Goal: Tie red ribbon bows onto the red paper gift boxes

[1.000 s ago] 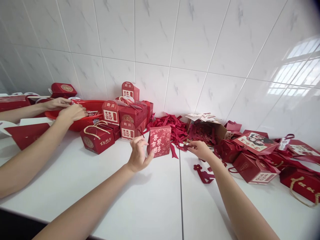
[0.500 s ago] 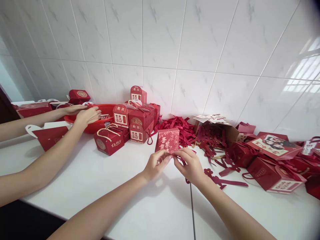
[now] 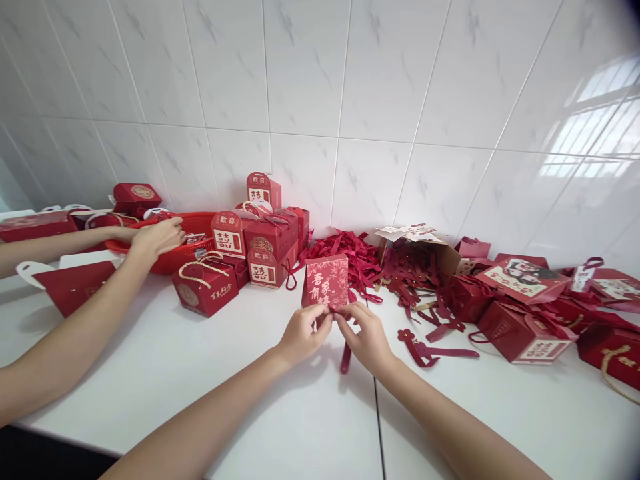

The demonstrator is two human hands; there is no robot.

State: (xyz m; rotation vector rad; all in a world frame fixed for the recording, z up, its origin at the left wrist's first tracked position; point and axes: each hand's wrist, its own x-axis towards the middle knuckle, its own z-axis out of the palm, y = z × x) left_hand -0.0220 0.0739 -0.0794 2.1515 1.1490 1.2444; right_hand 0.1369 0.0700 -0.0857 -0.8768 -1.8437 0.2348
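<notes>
A small red gift box (image 3: pixel 327 279) with light lettering stands upright on the white table, just beyond my hands. My left hand (image 3: pixel 304 333) and my right hand (image 3: pixel 366 337) meet in front of its lower part, thumbs and fingers pinched together. Between the fingertips runs a dark red ribbon (image 3: pixel 345 360), whose loose end hangs below my right hand. The fingers hide the pinched part, so I cannot tell whether it is tied. Behind the box lies a heap of dark red ribbons (image 3: pixel 350 255).
Red gift boxes (image 3: pixel 273 237) are stacked at centre-left, and more boxes (image 3: pixel 530 330) crowd the right. An open carton (image 3: pixel 453 257) holds dark red cut-out strips, some spilled on the table (image 3: pixel 240 380). At left, another person's hands (image 3: pixel 157 239) reach into a red basket (image 3: pixel 167 265).
The view has swung slightly right. My hands remain pinched together before the box, and the ribbon's end now hangs plainly below them. The other person's hands are still at the basket.
</notes>
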